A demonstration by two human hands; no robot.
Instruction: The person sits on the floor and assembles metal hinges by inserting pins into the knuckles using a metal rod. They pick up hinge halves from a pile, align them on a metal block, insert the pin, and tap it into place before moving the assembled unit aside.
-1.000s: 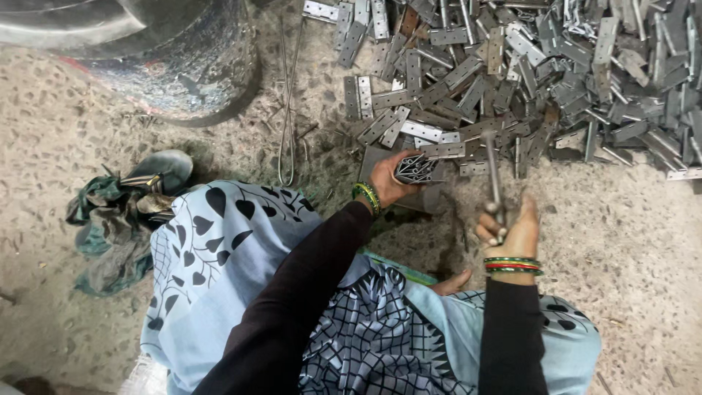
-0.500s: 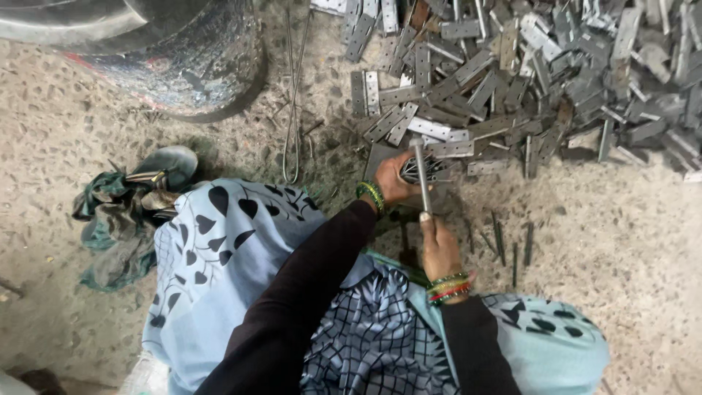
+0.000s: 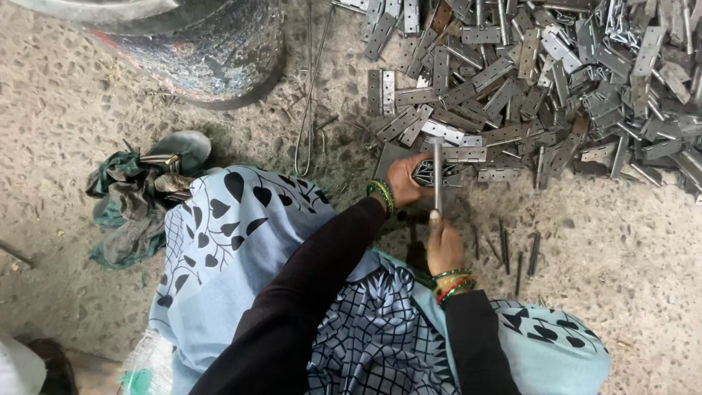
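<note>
At far left a crumpled green cloth [image 3: 121, 212] lies on the floor [image 3: 66, 132]. Above it stands 1 metal drum [image 3: 197, 44], its contents out of view. The left hand [image 3: 406, 180] has its grip closed on 1 hinge [image 3: 428, 173] at the pile's edge. The right hand [image 3: 444, 245] is wrapped tight around 1 metal rod [image 3: 437, 175], upright over that hinge. About 5 pins [image 3: 512, 249] lie beside it, below a large pile of hinges [image 3: 556, 80], too many to count.
</note>
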